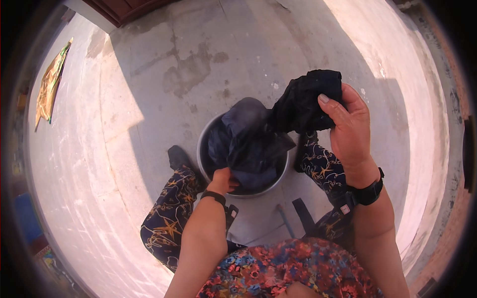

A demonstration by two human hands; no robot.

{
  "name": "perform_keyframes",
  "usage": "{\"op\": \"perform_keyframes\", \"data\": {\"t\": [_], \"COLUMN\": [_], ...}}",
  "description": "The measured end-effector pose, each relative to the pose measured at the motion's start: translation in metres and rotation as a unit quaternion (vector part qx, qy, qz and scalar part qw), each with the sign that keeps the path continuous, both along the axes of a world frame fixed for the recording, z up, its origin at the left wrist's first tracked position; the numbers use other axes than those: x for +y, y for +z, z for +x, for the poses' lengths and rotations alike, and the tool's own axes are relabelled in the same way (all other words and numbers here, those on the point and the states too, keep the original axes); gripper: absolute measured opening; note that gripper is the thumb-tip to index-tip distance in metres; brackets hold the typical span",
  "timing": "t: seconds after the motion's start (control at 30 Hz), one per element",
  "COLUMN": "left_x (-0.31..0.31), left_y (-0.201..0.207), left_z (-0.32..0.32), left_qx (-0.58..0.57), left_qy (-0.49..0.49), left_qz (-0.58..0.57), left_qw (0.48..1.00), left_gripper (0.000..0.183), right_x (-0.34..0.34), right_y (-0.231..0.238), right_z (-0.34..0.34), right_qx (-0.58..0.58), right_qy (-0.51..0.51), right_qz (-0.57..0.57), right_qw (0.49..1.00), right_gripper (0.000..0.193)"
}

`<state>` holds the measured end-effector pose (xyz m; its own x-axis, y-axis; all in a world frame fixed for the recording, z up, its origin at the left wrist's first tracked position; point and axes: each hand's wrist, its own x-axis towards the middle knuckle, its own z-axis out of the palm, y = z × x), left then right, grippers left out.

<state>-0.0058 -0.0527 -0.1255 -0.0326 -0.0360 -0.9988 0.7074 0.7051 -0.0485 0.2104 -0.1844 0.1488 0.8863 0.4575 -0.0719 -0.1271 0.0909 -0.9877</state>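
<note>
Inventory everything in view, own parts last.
Round metal basin: 1, silver, floor between feet
Crumpled cloth: 1, black, right hand to basin
Bunched cloth: count unclear, dark blue, inside basin
Crinkled shiny sheet: 1, gold, far left
Thin stick: 1, bluish, between legs
Flat strap: 1, black, between legs
Blurred objects: uncounted, some blue, left edge
Flat panel: 1, dark red, top left
Concrete floor: 1, grey, throughout
Patterned trousers: 1 pair, navy/gold, legs
Floral top: 1, multicoloured, torso
Wristbands: 2, black, wrists
Footwear: 2, dark, beside basin
Left hand: 1, partly in basin
Right hand: 1, gripping crumpled cloth
</note>
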Motion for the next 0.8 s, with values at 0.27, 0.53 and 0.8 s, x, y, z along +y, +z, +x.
{"op": "perform_keyframes", "data": {"t": [0.27, 0.53, 0.8], "left_x": [0.019, 0.058, 0.026], "left_y": [-0.03, 0.138, 0.299], "left_z": [-0.027, 0.003, -0.016], "left_qx": [-0.191, -0.388, -0.606], "left_qy": [-0.02, 0.262, 0.199], "left_qz": [0.257, 0.176, 0.174], "left_qw": [0.947, 0.866, 0.75], "left_gripper": [0.015, 0.019, 0.034], "right_x": [0.02, 0.025, 0.013], "right_y": [-0.003, -0.039, -0.047], "right_z": [-0.014, -0.023, -0.04], "right_qx": [-0.011, -0.142, -0.012], "right_qy": [0.093, 0.125, 0.174], "right_qz": [0.047, -0.095, -0.064], "right_qw": [0.995, 0.977, 0.983], "right_gripper": [0.018, 0.023, 0.02]}}
